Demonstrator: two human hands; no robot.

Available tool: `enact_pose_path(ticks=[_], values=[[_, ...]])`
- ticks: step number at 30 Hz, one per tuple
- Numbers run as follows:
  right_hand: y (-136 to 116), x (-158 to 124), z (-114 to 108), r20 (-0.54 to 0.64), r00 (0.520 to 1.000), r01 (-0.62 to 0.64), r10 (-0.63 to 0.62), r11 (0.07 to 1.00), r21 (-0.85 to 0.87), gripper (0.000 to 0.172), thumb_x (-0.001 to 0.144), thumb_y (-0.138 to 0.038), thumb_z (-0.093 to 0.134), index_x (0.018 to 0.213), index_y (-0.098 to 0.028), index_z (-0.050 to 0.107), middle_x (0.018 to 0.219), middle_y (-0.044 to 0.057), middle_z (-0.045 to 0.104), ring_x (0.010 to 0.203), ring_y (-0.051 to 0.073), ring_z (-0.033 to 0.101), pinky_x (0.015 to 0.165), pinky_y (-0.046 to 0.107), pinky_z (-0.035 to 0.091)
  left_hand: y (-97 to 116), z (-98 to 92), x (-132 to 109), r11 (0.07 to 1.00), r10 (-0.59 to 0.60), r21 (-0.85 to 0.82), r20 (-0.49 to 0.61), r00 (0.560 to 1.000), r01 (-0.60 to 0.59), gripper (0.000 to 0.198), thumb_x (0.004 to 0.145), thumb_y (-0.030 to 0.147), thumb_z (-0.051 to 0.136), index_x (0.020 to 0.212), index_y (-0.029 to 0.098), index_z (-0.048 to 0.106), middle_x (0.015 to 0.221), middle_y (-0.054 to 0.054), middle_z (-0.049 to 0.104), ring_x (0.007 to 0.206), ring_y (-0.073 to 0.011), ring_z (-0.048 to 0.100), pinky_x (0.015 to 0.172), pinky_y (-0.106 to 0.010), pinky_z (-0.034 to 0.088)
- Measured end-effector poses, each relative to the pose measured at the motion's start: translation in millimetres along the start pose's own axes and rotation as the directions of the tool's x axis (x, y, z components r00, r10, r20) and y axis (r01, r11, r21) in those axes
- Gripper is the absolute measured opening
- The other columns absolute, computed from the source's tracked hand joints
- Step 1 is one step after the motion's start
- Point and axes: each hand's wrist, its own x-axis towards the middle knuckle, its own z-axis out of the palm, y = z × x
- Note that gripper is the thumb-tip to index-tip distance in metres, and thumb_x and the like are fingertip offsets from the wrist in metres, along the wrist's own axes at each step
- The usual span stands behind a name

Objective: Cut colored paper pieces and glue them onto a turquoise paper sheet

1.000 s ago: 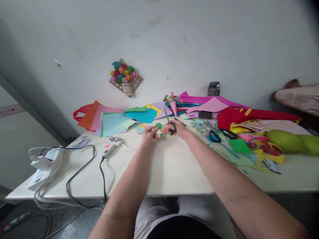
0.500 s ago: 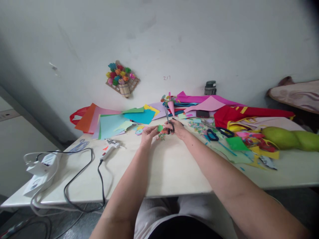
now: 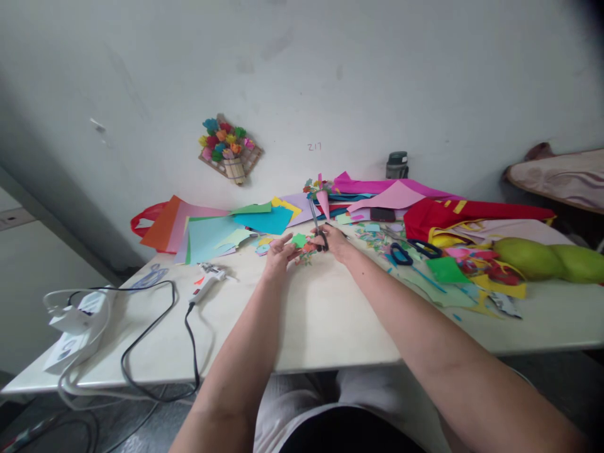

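My left hand (image 3: 280,253) holds a small green paper cutout (image 3: 299,240) with a jagged, star-like outline at its fingertips. Dark-handled scissors (image 3: 320,238) are in my right hand (image 3: 336,244), its fingers wrapped around the handles, the blades pointing up and away from me. The blades are clear of the green cutout. Below the hands lies a little heap of coloured paper scraps (image 3: 306,258). Just behind the scissors sits a pink paper cone (image 3: 323,204) with small colourful paper flowers at its top.
Coloured paper sheets (image 3: 207,236) lie back left. A glue gun (image 3: 207,286) with its cord and a power strip (image 3: 78,330) occupy the left side. To the right are another pair of scissors (image 3: 401,254), a red cloth (image 3: 453,217), a phone (image 3: 382,215) and green paper (image 3: 446,270).
The green cutout has turned flatter toward me and shows more of its outline. My left fingers have spread a little. The scissors' blades have tilted slightly left.
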Motion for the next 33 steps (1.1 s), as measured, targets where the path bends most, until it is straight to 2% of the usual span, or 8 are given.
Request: enact_pose_path(ticks=[11,22,26,29,31,33], values=[[-4,-4,3,0.051,0.999,0.006,-0.008,0.999,0.038,0.026,0.059,-0.016,0.065,0.081,-0.016,0.051,0.052,-0.004,0.059,0.045,0.01,0.056,0.043,0.019,0.04,7,6.2,-8,0.997,-0.02,0.07,0.061,0.998,0.015,0.055,0.055,0.03,0.076,0.105,0.015,0.058,0.081,-0.003,0.068,0.074,-0.0163,0.065,0.08,-0.033,0.048],[-4,-1,4,0.008,0.999,0.037,-0.038,0.998,0.044,0.027,0.056,-0.015,0.065,0.079,-0.016,0.052,0.047,-0.007,0.053,0.041,0.008,0.051,0.043,0.018,0.04,7,8.9,-9,0.996,-0.061,0.072,0.113,0.992,0.053,0.053,0.056,0.03,0.075,0.105,0.017,0.059,0.088,-0.005,0.068,0.079,-0.0196,0.065,0.082,-0.035,0.047],[-3,-1,5,0.029,0.998,0.047,-0.047,0.999,0.009,0.027,0.056,-0.016,0.065,0.08,-0.016,0.052,0.048,-0.007,0.053,0.042,0.007,0.051,0.043,0.018,0.04,8,6.5,-4,0.992,-0.122,-0.02,0.055,0.991,0.124,0.04,0.061,0.039,0.067,0.093,0.016,0.062,0.077,-0.006,0.069,0.077,-0.0215,0.066,0.08,-0.037,0.048],[-3,-1,6,0.05,0.998,0.049,-0.047,0.998,-0.027,0.027,0.055,-0.014,0.065,0.08,-0.015,0.053,0.05,-0.007,0.054,0.042,0.007,0.051,0.043,0.018,0.04,9,5.0,-3,0.985,-0.17,-0.027,-0.002,0.985,0.17,0.041,0.065,0.052,0.058,0.083,0.015,0.064,0.066,-0.006,0.067,0.067,-0.0206,0.065,0.072,-0.036,0.05],[-3,-2,6,0.07,0.997,0.045,-0.042,0.998,-0.042,0.027,0.055,-0.011,0.064,0.079,-0.016,0.053,0.049,-0.007,0.053,0.043,0.007,0.052,0.044,0.018,0.041,9,4.8,-3,0.987,-0.158,0.019,-0.017,0.987,0.158,0.04,0.063,0.051,0.061,0.08,0.015,0.063,0.065,-0.006,0.066,0.062,-0.0198,0.064,0.066,-0.035,0.051],[-4,-3,8,0.091,0.995,0.042,-0.036,0.997,-0.061,0.027,0.055,-0.01,0.062,0.079,-0.016,0.053,0.049,-0.007,0.053,0.044,0.008,0.053,0.046,0.019,0.042,9,5.1,-5,0.989,-0.119,0.092,-0.002,0.993,0.119,0.034,0.058,0.043,0.069,0.075,0.014,0.063,0.064,-0.005,0.066,0.057,-0.0185,0.063,0.059,-0.032,0.05]])
